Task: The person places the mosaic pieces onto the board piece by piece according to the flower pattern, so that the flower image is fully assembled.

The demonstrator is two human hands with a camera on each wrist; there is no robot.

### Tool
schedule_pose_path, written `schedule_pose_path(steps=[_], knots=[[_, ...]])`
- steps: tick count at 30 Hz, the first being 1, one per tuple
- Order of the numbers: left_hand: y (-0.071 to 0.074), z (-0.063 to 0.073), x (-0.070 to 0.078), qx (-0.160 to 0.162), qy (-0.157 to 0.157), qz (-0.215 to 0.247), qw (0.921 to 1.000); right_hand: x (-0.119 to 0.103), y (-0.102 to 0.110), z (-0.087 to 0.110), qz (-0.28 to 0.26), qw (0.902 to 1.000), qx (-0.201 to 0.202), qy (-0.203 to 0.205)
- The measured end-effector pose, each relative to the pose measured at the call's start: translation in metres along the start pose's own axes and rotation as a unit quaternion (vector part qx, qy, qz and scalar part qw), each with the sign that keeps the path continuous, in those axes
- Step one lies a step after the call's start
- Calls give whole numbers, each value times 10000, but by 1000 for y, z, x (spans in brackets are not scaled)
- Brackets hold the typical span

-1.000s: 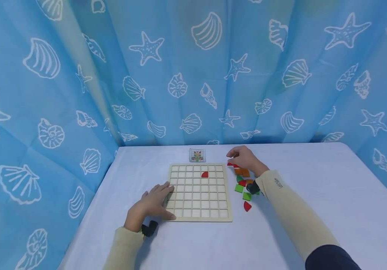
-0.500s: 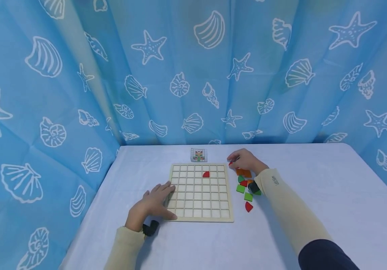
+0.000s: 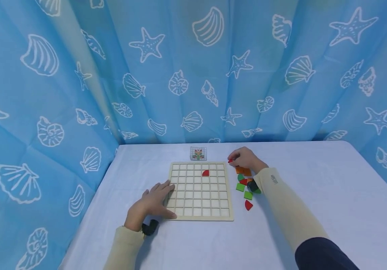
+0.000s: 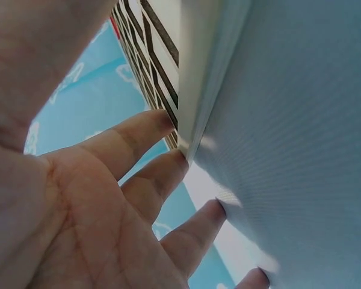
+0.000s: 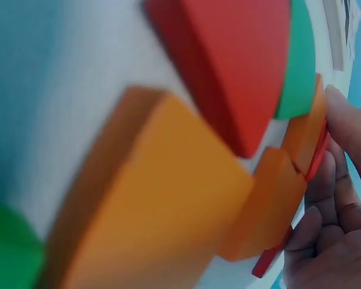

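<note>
My left hand [image 3: 154,201] rests on the left edge of a square wooden grid board [image 3: 200,219], fingers spread and thumb at its near left corner. In the left wrist view, fingertips [image 4: 162,122] touch the board's rim. One red quarter-circle tile [image 3: 206,173] lies in a cell near the back. Beyond the board's right edge, my right hand [image 3: 244,158] pinches a small red tile [image 3: 230,161], its shape partly hidden. In the right wrist view, the thumb [image 5: 352,123] lies against a red tile [image 5: 317,153], and another red piece [image 5: 268,257] shows below the fingers.
Orange tiles [image 3: 244,171], green tiles [image 3: 240,186] and red quarter-circles [image 3: 248,205] lie scattered right of the board, partly under the right wrist. Behind the board lies a small pattern card [image 3: 198,153]. A blue shell-print curtain [image 3: 180,105] hangs behind the white table.
The right fingers have closed on a red tile beside the board's back right corner and lifted slightly. The left hand stays in place on the board.
</note>
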State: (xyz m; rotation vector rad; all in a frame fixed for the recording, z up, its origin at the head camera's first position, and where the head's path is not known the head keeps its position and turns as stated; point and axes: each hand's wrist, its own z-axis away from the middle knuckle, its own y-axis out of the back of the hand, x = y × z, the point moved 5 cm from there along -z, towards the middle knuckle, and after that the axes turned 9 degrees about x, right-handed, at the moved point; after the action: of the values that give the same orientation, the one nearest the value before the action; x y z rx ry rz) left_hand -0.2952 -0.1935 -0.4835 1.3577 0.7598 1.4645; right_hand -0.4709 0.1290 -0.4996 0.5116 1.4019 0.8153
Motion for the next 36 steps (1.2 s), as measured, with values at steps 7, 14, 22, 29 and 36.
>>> schedule_pose_path(steps=[7, 14, 22, 29, 36], knots=[[1, 0, 0, -17, -13, 51, 10000, 3, 1, -3, 35, 9999, -62, -123], [0, -1, 0, -6, -41, 18, 10000, 6, 3, -2, 84, 9997, 97, -213], [-1, 0, -1, 34, -29, -11, 10000, 3, 2, -1, 280, 9989, 151, -343], [-1, 0, 0, 54, -45, -39, 10000, -3, 3, 2, 418, 9989, 187, -34], [-2, -2, -4, 60, -2, -43, 10000, -13, 4, 3, 502, 9978, 335, 259]])
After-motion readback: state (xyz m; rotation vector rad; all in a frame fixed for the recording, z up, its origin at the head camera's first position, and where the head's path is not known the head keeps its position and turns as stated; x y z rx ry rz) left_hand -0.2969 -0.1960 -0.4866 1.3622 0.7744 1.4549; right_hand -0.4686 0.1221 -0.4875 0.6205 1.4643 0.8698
